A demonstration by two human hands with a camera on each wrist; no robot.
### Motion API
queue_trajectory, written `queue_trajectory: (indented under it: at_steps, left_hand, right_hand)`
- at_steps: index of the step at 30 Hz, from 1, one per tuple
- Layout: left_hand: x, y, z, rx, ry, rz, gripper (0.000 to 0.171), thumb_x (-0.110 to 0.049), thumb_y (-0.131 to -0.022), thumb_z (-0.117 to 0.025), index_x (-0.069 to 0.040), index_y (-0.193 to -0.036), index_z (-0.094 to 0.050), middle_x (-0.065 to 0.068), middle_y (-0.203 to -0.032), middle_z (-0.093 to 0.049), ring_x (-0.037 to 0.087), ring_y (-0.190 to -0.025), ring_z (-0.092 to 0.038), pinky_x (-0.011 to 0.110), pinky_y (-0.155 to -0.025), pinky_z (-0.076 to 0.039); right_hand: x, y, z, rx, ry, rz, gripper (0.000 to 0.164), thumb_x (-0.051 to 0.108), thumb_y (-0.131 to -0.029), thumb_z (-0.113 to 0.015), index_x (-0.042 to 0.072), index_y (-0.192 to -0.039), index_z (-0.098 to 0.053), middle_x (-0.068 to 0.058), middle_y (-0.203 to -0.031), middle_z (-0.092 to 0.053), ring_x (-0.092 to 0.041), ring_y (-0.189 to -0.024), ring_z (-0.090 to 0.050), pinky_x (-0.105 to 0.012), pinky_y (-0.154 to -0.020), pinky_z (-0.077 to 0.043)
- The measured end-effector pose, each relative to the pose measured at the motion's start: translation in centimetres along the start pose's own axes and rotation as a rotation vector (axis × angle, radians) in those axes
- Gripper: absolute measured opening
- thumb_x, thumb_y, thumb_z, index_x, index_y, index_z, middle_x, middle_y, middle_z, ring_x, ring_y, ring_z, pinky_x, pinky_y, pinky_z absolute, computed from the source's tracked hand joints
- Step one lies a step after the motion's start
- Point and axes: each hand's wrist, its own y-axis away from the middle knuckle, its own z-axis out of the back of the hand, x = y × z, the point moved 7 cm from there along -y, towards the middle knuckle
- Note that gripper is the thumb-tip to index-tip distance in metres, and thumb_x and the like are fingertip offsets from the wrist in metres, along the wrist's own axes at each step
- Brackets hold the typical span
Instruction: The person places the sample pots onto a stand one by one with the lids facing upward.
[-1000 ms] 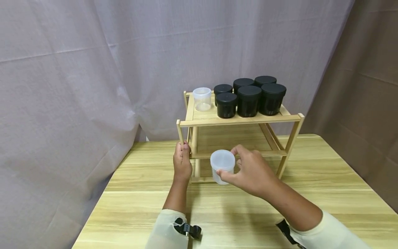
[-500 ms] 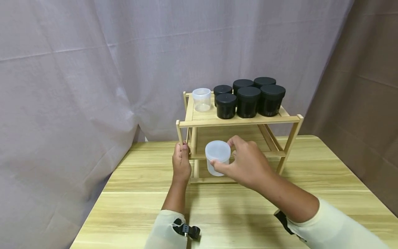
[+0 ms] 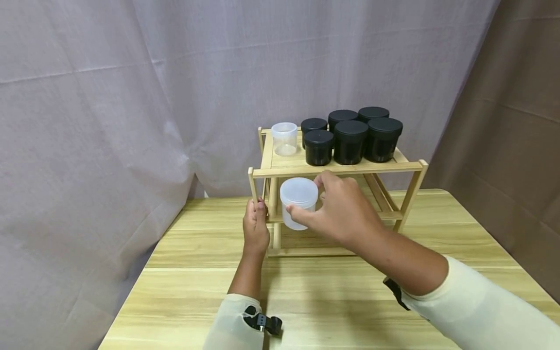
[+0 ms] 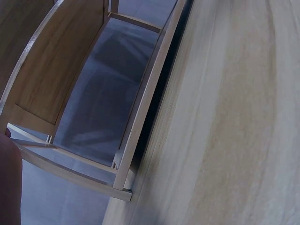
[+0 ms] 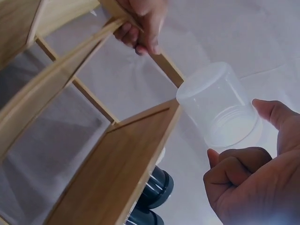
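My right hand [image 3: 339,209] pinches a translucent white lidded jar [image 3: 299,203] between thumb and fingers, upright in front of the shelf's upper tier. From below, the right wrist view shows the same jar [image 5: 220,105], with the fingers curled beside it. My left hand [image 3: 255,226] grips the front left post of the wooden shelf rack [image 3: 337,169]; the right wrist view shows those fingers wrapped round the post. On the top tier, a second clear jar [image 3: 284,139] stands at the left, and several black lidded jars [image 3: 351,143] are grouped to its right.
The rack stands on a light wood-grain table [image 3: 210,272], with lower tiers [image 3: 323,194] under the top one. A grey curtain [image 3: 131,97] hangs behind and along the left; a brown one [image 3: 503,121] hangs at the right.
My right hand has lifted the translucent jar upward and a little left, from near the bottom tier to just below the top tier's front rail. The left hand stays on the post.
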Motion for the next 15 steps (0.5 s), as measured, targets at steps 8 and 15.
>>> queue_trajectory:
  at_steps: [8,15]
  left_hand:
    - [-0.4,0.0,0.1,-0.004,-0.002,-0.001,0.029,-0.015,-0.119,-0.039,0.010,-0.113,-0.053,0.000,-0.080,-0.043,0.009,-0.076,-0.043,0.021,-0.072,-0.040]
    - [-0.3,0.0,0.1,-0.007,-0.011,0.009,0.030,-0.013,-0.119,-0.038,0.013,-0.113,-0.052,0.003,-0.080,-0.043,0.013,-0.076,-0.042,0.024,-0.072,-0.039]
  right_hand:
    - [0.8,-2.0,0.8,0.001,0.020,0.017,0.051,0.042,-0.087,-0.087,-0.002,-0.102,-0.066,-0.012,-0.081,-0.068,-0.021,-0.064,-0.059,-0.031,-0.054,-0.045]
    - [1.5,-3.5,1.1,0.058,0.085,-0.014,0.056,0.049,-0.093,-0.082,-0.001,-0.111,-0.064,-0.012,-0.083,-0.069,-0.022,-0.064,-0.061,-0.031,-0.052,-0.045]
